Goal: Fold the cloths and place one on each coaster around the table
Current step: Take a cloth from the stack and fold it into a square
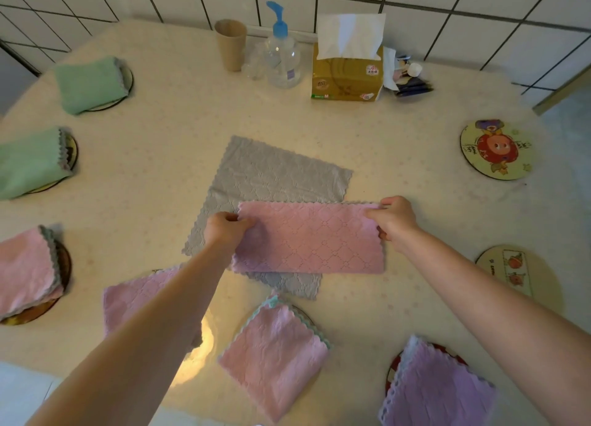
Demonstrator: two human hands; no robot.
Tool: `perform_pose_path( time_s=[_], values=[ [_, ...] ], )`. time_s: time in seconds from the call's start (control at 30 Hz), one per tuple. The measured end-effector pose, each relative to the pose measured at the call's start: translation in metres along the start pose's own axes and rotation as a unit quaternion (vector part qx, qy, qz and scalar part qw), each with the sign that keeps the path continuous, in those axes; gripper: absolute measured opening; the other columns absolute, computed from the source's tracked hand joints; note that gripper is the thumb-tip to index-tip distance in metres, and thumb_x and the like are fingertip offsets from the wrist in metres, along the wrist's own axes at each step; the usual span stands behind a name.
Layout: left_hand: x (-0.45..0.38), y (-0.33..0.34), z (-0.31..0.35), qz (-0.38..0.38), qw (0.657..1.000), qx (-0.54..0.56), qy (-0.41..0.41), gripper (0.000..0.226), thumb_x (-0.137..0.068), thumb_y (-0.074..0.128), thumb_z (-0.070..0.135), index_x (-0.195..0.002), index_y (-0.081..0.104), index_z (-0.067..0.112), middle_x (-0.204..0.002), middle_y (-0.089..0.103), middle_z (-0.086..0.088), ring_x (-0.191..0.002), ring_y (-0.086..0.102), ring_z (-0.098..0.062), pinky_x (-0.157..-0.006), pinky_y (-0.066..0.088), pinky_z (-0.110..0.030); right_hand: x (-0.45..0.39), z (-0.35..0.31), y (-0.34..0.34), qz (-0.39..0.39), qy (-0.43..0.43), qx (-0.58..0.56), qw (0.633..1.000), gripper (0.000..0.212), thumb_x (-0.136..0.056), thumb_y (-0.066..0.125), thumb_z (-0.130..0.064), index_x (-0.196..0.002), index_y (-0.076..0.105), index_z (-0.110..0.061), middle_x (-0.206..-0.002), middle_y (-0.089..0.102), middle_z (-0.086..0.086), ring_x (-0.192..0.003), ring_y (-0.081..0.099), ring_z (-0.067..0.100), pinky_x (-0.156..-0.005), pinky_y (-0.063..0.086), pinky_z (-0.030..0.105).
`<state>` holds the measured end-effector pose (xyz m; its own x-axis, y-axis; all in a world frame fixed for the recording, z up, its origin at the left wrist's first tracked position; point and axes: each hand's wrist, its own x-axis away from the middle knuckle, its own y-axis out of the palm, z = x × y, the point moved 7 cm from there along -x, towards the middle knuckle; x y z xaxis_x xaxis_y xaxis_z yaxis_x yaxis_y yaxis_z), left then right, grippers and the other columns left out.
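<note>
- The pink cloth (pixel 308 237) lies folded once into a long strip on the grey cloth (pixel 275 172), mid-table, in front of the tissue box (pixel 347 76).
- The left hand (pixel 225 228) pinches its left end and the right hand (pixel 395 220) its right end; the hands are well apart.
- It looks light, soft and limp, likely to sag if lifted by one edge; the end corners seem the best hold for the next fold.
- Right of the tissue box, two coasters (pixel 497 150) (pixel 511 270) lie bare.
- Beside the tissue box, the cup (pixel 231 44) shows no contents, and the pump bottle (pixel 283 57) looks nearly empty.
</note>
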<state>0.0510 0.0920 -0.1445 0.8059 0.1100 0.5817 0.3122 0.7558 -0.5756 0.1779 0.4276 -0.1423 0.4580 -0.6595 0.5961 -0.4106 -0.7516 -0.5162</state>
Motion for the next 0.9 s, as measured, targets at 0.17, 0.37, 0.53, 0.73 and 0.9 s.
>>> perform_pose_path(
  time_s=[0.17,0.37,0.53,0.73,0.9],
  values=[
    [0.01,0.001,0.012,-0.042,0.997,0.01,0.067,0.03,-0.089,0.062,0.026,-0.066,0.047,0.017,-0.064,0.043,-0.001,-0.063,0.039,-0.02,-0.053,0.028,-0.027,0.004,0.002,0.003,-0.025,-0.012,0.022,0.999,0.017,-0.073,0.075,-0.018,-0.075,0.058,-0.018,-0.068,0.054,0.004,-0.061,0.049,0.02,-0.056,0.04,0.028],
    [0.034,-0.004,0.028,-0.069,0.983,0.03,0.17,0.025,-0.098,0.047,0.03,-0.099,0.05,0.005,-0.087,0.055,-0.01,-0.074,0.052,-0.023,-0.062,0.041,-0.035,0.019,0.002,-0.005,-0.059,-0.07,0.02,0.996,0.012,-0.084,0.062,-0.024,-0.086,0.067,-0.013,-0.081,0.064,0.005,-0.072,0.057,0.019,-0.065,0.043,0.029],
    [0.067,-0.005,0.059,-0.07,0.958,0.023,0.277,0.021,-0.1,0.044,0.028,-0.101,0.047,0.007,-0.086,0.058,-0.008,-0.074,0.058,-0.022,-0.061,0.044,-0.035,0.044,0.017,-0.031,-0.078,-0.09,-0.031,0.992,0.013,-0.091,0.052,-0.027,-0.102,0.051,-0.02,-0.098,0.062,0.009,-0.081,0.06,0.021,-0.066,0.05,0.036],
    [0.099,0.025,0.112,-0.09,0.928,-0.026,0.36,0.015,-0.099,0.046,0.023,-0.098,0.047,0.008,-0.074,0.054,0.001,-0.063,0.052,-0.01,-0.051,0.039,-0.017,0.071,0.044,-0.088,-0.128,-0.102,-0.168,0.972,0.063,-0.081,0.069,-0.01,-0.125,0.039,-0.044,-0.1,0.065,0.01,-0.09,0.065,0.025,-0.078,0.053,0.045],
    [0.111,0.096,0.159,-0.139,0.897,-0.09,0.41,0.01,-0.093,0.058,0.024,-0.096,0.053,0.017,-0.072,0.055,0.001,-0.071,0.054,-0.02,-0.062,0.039,-0.029,0.07,0.078,-0.162,-0.047,-0.137,-0.223,0.964,0.057,-0.082,0.068,-0.006,-0.122,0.05,-0.043,-0.085,0.058,0.02,-0.074,0.064,0.026,-0.065,0.055,0.038]
  ],
)
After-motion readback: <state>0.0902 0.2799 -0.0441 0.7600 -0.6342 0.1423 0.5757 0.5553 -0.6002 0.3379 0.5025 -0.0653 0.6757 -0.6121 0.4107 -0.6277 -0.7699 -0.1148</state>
